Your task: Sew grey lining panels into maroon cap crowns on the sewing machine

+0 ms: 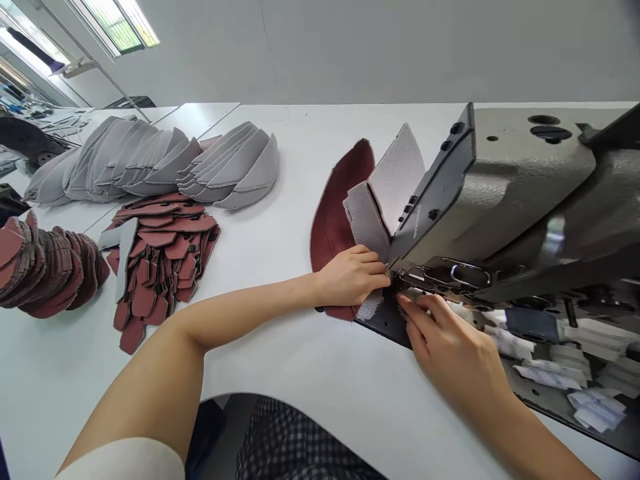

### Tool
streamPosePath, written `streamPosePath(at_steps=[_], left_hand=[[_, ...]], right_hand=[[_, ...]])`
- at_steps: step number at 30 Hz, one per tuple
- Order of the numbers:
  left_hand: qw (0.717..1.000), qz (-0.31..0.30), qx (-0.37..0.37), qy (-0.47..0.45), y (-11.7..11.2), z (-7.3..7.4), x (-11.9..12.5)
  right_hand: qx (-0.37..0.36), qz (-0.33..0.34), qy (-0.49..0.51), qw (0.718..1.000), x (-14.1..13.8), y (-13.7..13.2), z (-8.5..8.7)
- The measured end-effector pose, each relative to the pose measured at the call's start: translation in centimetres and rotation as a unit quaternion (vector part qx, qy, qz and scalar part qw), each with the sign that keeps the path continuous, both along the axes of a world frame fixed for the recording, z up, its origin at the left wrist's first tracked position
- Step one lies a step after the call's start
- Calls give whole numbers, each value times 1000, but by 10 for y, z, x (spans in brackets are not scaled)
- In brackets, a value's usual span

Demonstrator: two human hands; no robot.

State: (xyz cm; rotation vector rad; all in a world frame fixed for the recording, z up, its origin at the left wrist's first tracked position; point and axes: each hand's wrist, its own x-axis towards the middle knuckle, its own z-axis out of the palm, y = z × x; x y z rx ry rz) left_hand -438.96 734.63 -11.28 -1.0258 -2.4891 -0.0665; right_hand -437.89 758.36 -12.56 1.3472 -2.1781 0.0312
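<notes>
A sewing machine (pixel 520 200) stands at the right, its needle area mostly hidden by its head and my fingers. My left hand (pixel 354 277), fingers curled, grips a maroon and grey fabric piece (pixel 334 227) just left of the needle area. Grey mesh flaps (pixel 397 177) of this piece stand up against the machine head, and its maroon part curves away to the left. My right hand (pixel 445 333) is on the machine bed (pixel 387 317), thumb and fingertips drawn together close to the needle area. What those fingertips hold, if anything, is hidden.
Overlapping grey curved panels (pixel 150 160) lie at the back left. Before them is a pile of maroon cut pieces (pixel 160 257), and a row of rounded maroon pieces (pixel 55 267) is farther left. White paper-like bundles (pixel 555 373) lie under the machine arm. A wall (pixel 350 53) closes off the back.
</notes>
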Motion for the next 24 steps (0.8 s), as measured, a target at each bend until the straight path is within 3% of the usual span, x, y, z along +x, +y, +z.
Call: streamPosePath(at_steps=[4, 9, 13, 16, 19, 21, 24], left_hand=[[1000, -2, -3, -11, -2, -1, 3], [1000, 10, -8, -23, 1, -5, 5], [999, 12, -15, -41, -9, 10, 9], [993, 108, -9, -50, -35, 28, 7], [976, 201, -33, -78, -55, 35, 7], [966, 223, -81, -103, -54, 33, 13], [937, 280, -154, -138, -32, 36, 44]], right_hand=[[-55, -12, -38, 998, 1, -2, 3], [-38, -7, -61, 997, 1, -2, 5], [-59, 13, -61, 996, 0, 2, 5], [-88, 64, -94, 990, 4, 2, 8], [-112, 117, -140, 977, 17, -10, 15], [-94, 137, -158, 973, 29, -25, 18], [-69, 137, -140, 978, 45, -47, 18]])
